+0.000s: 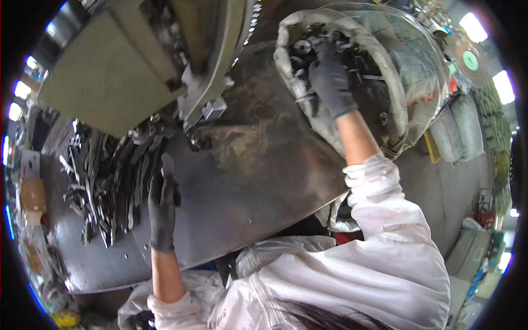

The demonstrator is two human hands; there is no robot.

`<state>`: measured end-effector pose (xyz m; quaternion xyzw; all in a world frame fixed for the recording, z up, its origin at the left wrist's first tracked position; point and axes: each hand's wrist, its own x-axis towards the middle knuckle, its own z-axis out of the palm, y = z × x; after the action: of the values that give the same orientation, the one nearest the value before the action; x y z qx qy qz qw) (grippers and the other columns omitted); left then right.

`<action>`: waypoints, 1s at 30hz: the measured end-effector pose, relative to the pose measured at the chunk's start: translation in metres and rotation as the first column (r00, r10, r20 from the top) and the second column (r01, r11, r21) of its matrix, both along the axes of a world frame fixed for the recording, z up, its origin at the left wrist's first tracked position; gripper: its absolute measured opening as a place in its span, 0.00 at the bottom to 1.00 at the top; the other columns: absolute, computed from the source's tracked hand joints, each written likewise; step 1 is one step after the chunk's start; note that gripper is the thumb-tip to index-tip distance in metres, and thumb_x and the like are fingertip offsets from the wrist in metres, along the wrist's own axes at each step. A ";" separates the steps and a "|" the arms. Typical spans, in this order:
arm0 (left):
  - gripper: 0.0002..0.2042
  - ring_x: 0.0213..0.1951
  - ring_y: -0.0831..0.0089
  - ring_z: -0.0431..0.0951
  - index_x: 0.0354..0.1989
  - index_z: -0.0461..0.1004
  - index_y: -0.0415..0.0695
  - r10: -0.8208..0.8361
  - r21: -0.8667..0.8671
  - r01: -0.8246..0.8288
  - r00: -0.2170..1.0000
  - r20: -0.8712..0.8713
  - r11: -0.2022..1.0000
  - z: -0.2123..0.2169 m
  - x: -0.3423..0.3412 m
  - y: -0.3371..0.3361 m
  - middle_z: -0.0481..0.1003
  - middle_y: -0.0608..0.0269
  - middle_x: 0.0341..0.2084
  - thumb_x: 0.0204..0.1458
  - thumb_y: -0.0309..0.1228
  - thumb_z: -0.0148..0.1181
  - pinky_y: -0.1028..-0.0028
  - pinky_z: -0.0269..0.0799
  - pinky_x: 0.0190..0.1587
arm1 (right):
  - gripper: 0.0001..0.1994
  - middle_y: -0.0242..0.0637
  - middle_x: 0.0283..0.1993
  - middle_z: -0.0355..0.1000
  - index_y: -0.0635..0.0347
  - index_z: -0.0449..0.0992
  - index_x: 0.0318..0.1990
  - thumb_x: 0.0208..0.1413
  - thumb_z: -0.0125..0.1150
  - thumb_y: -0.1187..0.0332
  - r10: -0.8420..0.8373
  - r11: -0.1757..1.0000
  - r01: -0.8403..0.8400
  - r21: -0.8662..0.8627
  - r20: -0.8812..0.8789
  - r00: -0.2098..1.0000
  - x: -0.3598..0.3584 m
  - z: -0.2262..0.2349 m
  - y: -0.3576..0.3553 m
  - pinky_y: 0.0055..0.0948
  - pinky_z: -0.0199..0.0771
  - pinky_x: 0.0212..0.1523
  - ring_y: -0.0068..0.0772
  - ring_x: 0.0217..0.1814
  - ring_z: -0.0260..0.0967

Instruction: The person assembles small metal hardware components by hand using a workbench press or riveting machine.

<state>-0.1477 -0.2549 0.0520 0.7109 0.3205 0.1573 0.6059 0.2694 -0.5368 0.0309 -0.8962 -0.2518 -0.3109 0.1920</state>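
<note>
Metal parts (322, 47) in one sack (404, 71), right hand (330, 77) closed among them; left hand (162, 206) flat.

Dark knit gloves (330, 78), rolled white sleeves (373, 177)

Right hand (330, 77) (gloved) reaches into sack (396, 71) of metal parts (308, 47); left hand (162, 206) rests beside flat blanks (110, 187) on table (258, 165).

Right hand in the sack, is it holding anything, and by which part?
The right hand is plunged among dark metal parts in the sack; whether its fingers grip one cannot be told.
</note>
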 end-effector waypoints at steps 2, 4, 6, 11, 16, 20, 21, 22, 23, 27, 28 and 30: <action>0.09 0.25 0.83 0.68 0.47 0.75 0.42 0.003 -0.132 -0.006 1.000 -0.025 0.991 -0.019 0.002 0.011 0.71 0.71 0.27 0.70 0.35 0.53 0.77 0.63 0.27 | 0.23 0.61 0.57 0.73 0.63 0.70 0.61 0.58 0.61 0.73 0.098 0.990 -0.104 0.098 0.068 0.993 -0.034 0.045 0.008 0.50 0.75 0.57 0.64 0.56 0.73; 0.13 0.26 0.82 0.70 0.48 0.76 0.40 -0.072 -0.160 0.087 0.993 0.097 0.983 -0.019 0.010 0.011 0.73 0.70 0.28 0.71 0.39 0.55 0.76 0.66 0.29 | 0.20 0.56 0.49 0.77 0.63 0.70 0.60 0.61 0.62 0.72 0.245 0.955 -0.218 0.199 -0.122 0.962 -0.056 0.081 0.019 0.50 0.77 0.52 0.59 0.52 0.77; 0.15 0.28 0.81 0.73 0.49 0.76 0.38 -0.068 -0.195 0.082 0.995 0.079 0.977 -0.014 0.025 0.006 0.75 0.68 0.30 0.71 0.40 0.56 0.76 0.70 0.31 | 0.21 0.51 0.43 0.79 0.64 0.69 0.61 0.62 0.64 0.69 0.376 0.903 -0.429 -0.017 -0.451 0.810 -0.073 0.073 0.034 0.46 0.79 0.50 0.54 0.48 0.79; 0.18 0.34 0.77 0.79 0.52 0.75 0.37 -0.092 -0.224 0.097 0.995 0.035 0.970 0.002 0.025 0.000 0.78 0.63 0.35 0.71 0.42 0.55 0.74 0.76 0.37 | 0.21 0.47 0.41 0.79 0.66 0.69 0.62 0.64 0.62 0.70 0.580 0.791 -0.610 0.054 -0.387 0.717 -0.131 0.031 0.086 0.34 0.83 0.41 0.36 0.40 0.82; 0.20 0.39 0.72 0.83 0.57 0.72 0.35 -0.164 -0.242 0.178 0.984 0.075 0.954 -0.001 0.035 0.002 0.79 0.58 0.40 0.71 0.41 0.52 0.69 0.81 0.43 | 0.16 0.44 0.43 0.81 0.67 0.75 0.59 0.67 0.60 0.71 0.826 0.564 0.036 0.825 -0.562 -0.042 -0.193 0.040 0.116 0.20 0.79 0.28 0.23 0.32 0.80; 0.19 0.37 0.69 0.83 0.60 0.71 0.35 -0.230 -0.226 0.254 0.965 0.130 0.940 -0.004 0.041 0.008 0.80 0.55 0.41 0.71 0.39 0.50 0.69 0.82 0.41 | 0.13 0.40 0.38 0.82 0.66 0.80 0.53 0.65 0.66 0.68 0.829 0.548 0.134 0.826 -0.515 -0.217 -0.215 0.025 0.129 0.18 0.79 0.27 0.23 0.31 0.80; 0.19 0.37 0.69 0.83 0.60 0.71 0.35 -0.242 -0.234 0.275 0.957 0.159 0.933 -0.006 0.042 0.011 0.80 0.54 0.42 0.71 0.38 0.50 0.69 0.82 0.41 | 0.14 0.39 0.39 0.82 0.65 0.80 0.53 0.66 0.66 0.67 0.844 0.532 0.122 0.838 -0.514 -0.154 -0.223 0.023 0.133 0.19 0.79 0.28 0.21 0.31 0.79; 0.19 0.37 0.69 0.83 0.60 0.71 0.35 -0.236 -0.231 0.269 0.959 0.160 0.935 -0.011 0.044 0.018 0.80 0.54 0.42 0.71 0.38 0.50 0.69 0.82 0.41 | 0.14 0.39 0.39 0.82 0.65 0.80 0.53 0.66 0.66 0.67 0.844 0.531 0.117 0.839 -0.512 -0.159 -0.227 0.024 0.136 0.19 0.79 0.28 0.21 0.31 0.79; 0.20 0.36 0.68 0.83 0.60 0.71 0.34 -0.265 -0.117 0.280 0.956 0.127 0.953 -0.011 0.048 0.024 0.80 0.53 0.41 0.72 0.39 0.50 0.69 0.82 0.39 | 0.12 0.36 0.40 0.82 0.64 0.79 0.53 0.67 0.64 0.67 0.832 0.553 0.051 0.831 -0.548 -0.089 -0.232 0.031 0.137 0.19 0.78 0.30 0.20 0.33 0.78; 0.19 0.32 0.70 0.83 0.56 0.73 0.32 -0.315 -0.177 0.307 0.949 -0.018 0.935 0.016 0.054 0.023 0.81 0.51 0.37 0.72 0.38 0.50 0.71 0.81 0.35 | 0.14 0.32 0.43 0.82 0.62 0.78 0.57 0.67 0.63 0.68 0.810 0.585 -0.004 0.811 -0.585 -0.038 -0.229 0.027 0.141 0.23 0.78 0.36 0.18 0.37 0.78; 0.19 0.32 0.70 0.83 0.56 0.73 0.32 -0.309 -0.175 0.301 0.951 -0.019 0.937 0.013 0.054 0.022 0.81 0.51 0.37 0.72 0.38 0.50 0.71 0.81 0.35 | 0.14 0.32 0.43 0.82 0.62 0.78 0.57 0.67 0.63 0.68 0.811 0.583 -0.007 0.812 -0.583 -0.043 -0.229 0.024 0.140 0.23 0.78 0.36 0.18 0.37 0.78; 0.18 0.30 0.73 0.82 0.51 0.75 0.32 -0.320 -0.138 0.320 0.947 0.021 0.937 0.009 0.057 0.019 0.81 0.53 0.35 0.72 0.38 0.49 0.72 0.79 0.33 | 0.17 0.32 0.44 0.82 0.61 0.77 0.60 0.67 0.63 0.66 0.755 0.651 -0.122 0.749 -0.656 0.000 -0.226 0.015 0.141 0.22 0.78 0.37 0.18 0.38 0.78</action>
<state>-0.0912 -0.2359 0.0608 0.7097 0.2114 0.0331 0.6713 0.0433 -0.3954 0.0463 -0.6534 -0.2650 0.3543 0.6143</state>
